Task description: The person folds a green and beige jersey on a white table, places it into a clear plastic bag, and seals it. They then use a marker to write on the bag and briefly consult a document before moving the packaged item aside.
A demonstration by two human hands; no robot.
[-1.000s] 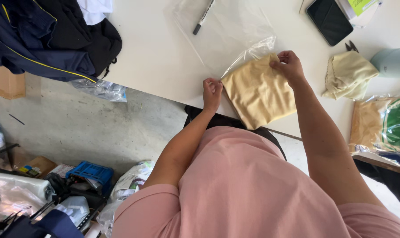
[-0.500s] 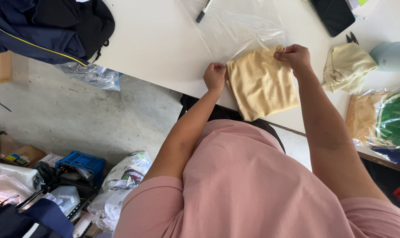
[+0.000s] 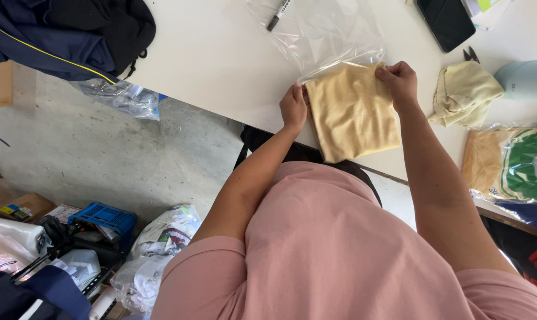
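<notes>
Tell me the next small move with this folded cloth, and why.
Probably slide the yellow cloth further into the clear bag: the left hand and right hand grip its top corners at the bag's mouth, and most of it lies outside.

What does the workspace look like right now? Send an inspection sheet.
Surface: white table, person at its edge.
Job's things: folded yellow cloth at the mouth of a clear plastic bag.
Clutter: black marker, dark tablet, crumpled pale cloth, bagged garments, dark jacket.
Hands: left hand and right hand pinch the cloth's top corners.
Cables: nothing seen.
Surroundings: concrete floor, blue crate, bags.
</notes>
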